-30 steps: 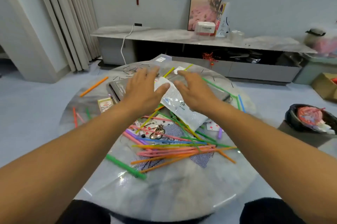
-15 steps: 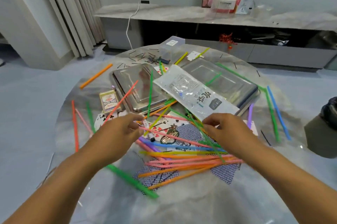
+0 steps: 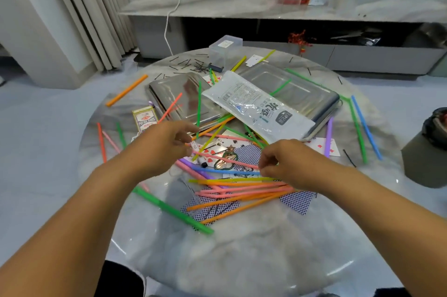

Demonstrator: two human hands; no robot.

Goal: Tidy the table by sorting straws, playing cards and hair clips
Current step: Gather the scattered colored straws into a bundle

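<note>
A: Where do things lie, and what are the hands doing?

B: The straws (image 3: 242, 188) are heaped over playing cards (image 3: 249, 155) at the middle of the round table (image 3: 242, 260), with strays out toward both edges. The left hand (image 3: 159, 149) and right hand (image 3: 287, 163) hover apart on either side of the heap, fingers loosely curled. The right fingertips seem to touch a pink straw, but I cannot tell whether they have pinched it. The left holds nothing I can make out.

A: How would the straws handle?

B: Likely light, springy and prone to rolling. I'd gather a bundle near its middle. The cards lie flat and thin, so an edge would need lifting.

A: Anything unclear?

B: A decorated hair clip (image 3: 226, 160) sits centre frame, partly crossed by straws. Dark pins (image 3: 196, 68) in the upper middle are too small to read. The bag (image 3: 256, 108) covers part of the two trays (image 3: 314, 96).
</note>
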